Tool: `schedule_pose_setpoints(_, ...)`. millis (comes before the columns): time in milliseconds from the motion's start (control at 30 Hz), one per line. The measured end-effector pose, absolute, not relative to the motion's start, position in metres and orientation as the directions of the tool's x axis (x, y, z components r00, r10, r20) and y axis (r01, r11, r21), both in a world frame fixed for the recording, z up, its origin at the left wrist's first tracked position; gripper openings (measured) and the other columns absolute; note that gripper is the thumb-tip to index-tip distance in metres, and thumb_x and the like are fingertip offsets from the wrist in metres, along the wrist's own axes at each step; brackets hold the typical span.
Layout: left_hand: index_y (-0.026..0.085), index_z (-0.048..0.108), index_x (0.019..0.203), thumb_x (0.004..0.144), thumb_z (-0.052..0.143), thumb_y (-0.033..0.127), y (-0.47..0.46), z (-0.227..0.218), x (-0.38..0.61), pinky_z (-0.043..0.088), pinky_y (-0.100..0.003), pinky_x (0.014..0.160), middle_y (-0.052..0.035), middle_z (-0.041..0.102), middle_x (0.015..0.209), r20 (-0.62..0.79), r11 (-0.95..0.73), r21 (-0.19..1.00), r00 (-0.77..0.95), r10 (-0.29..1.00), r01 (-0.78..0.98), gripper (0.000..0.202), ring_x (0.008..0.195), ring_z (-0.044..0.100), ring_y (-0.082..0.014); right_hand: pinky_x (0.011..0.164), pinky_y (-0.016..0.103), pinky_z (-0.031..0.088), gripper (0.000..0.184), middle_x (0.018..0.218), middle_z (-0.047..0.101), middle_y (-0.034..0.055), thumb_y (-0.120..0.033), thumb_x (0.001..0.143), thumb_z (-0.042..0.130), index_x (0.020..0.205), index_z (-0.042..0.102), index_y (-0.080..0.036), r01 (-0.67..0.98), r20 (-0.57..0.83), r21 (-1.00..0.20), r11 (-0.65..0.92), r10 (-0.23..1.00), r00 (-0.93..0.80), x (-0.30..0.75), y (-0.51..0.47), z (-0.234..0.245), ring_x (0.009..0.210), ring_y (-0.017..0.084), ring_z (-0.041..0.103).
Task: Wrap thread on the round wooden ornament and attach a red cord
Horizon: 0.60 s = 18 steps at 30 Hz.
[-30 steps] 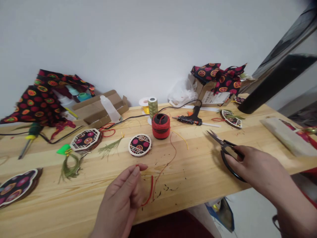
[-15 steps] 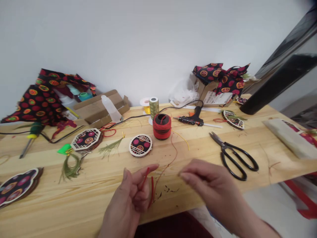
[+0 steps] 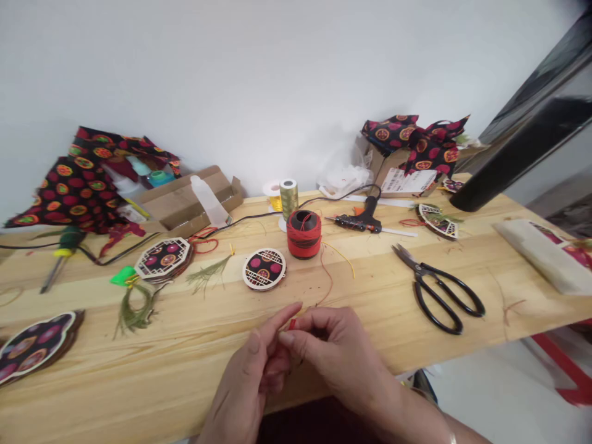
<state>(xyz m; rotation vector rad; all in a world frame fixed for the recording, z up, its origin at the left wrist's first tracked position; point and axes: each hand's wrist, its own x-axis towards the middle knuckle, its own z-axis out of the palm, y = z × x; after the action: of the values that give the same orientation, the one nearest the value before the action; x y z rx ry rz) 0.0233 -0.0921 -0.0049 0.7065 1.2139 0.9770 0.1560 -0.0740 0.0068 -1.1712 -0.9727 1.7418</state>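
Note:
My left hand and my right hand meet at the near edge of the wooden table. Both pinch a short piece of red cord, of which only the tip shows between the fingers. A thin red thread runs from my hands back to the red thread spool. A round patterned wooden ornament lies just left of the spool. Black scissors lie flat on the table to the right, apart from both hands.
A black glue gun and a gold thread spool lie behind the red spool. Octagonal ornaments, green fibres, a screwdriver, a cardboard box and patterned fabric fill the left. A fan-shaped ornament sits at right.
My right hand let go of the scissors, left them on the table and moved left to join my left hand on the red cord.

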Motion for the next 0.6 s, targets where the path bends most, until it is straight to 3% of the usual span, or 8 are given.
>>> schedule_pose_setpoints(67,0.021,0.067,0.112,0.078,0.057,0.055,-0.091,-0.005,0.024,0.036,-0.023,0.048,0.0007,0.054,0.059,-0.455,0.456,0.856,0.063,0.888,-0.243,0.049,0.053,0.043,-0.0125,0.058,0.024,0.045,0.02,0.056,0.064,0.0013,-0.029,0.072,0.064,0.059,0.064,-0.013,-0.21,-0.307,-0.911,-0.355,0.923,-0.23,0.158,-0.073,0.007,0.055,0.012,0.058)
schedule_pose_setpoints(133,0.021,0.066,0.11,0.076,0.063,0.047,-0.091,-0.003,0.026,0.031,-0.021,0.045,0.0027,0.051,0.058,-0.472,0.474,0.845,0.073,0.879,-0.249,0.042,0.05,0.038,-0.0102,0.058,0.023,0.044,0.017,0.056,0.064,0.0007,-0.024,0.07,0.066,0.058,0.064,-0.014,-0.19,-0.292,-0.927,-0.325,0.939,-0.181,0.161,-0.071,0.008,0.055,0.011,0.056)
schedule_pose_setpoints(367,0.018,0.067,0.094,0.077,0.064,0.04,-0.093,0.006,0.032,0.027,-0.019,0.044,0.0049,0.044,0.054,-0.41,0.41,0.908,0.017,0.912,-0.09,0.028,0.048,0.033,-0.0086,0.056,0.02,0.041,0.01,0.058,0.062,-0.0021,-0.02,0.069,0.067,0.06,0.067,-0.014,-0.074,-0.267,-0.959,-0.275,0.958,-0.107,0.166,-0.069,0.009,0.056,0.008,0.051)
schedule_pose_setpoints(600,0.018,0.066,0.067,0.074,0.066,0.038,-0.092,0.011,0.029,0.028,-0.019,0.043,0.0039,0.044,0.052,-0.28,0.282,0.954,-0.034,0.959,0.103,0.021,0.048,0.034,-0.0093,0.057,0.021,0.043,0.013,0.063,0.062,-0.0011,-0.019,0.078,0.062,0.067,0.066,-0.016,0.154,-0.049,-0.987,-0.034,0.994,-0.096,0.175,-0.066,0.003,0.059,0.01,0.054)
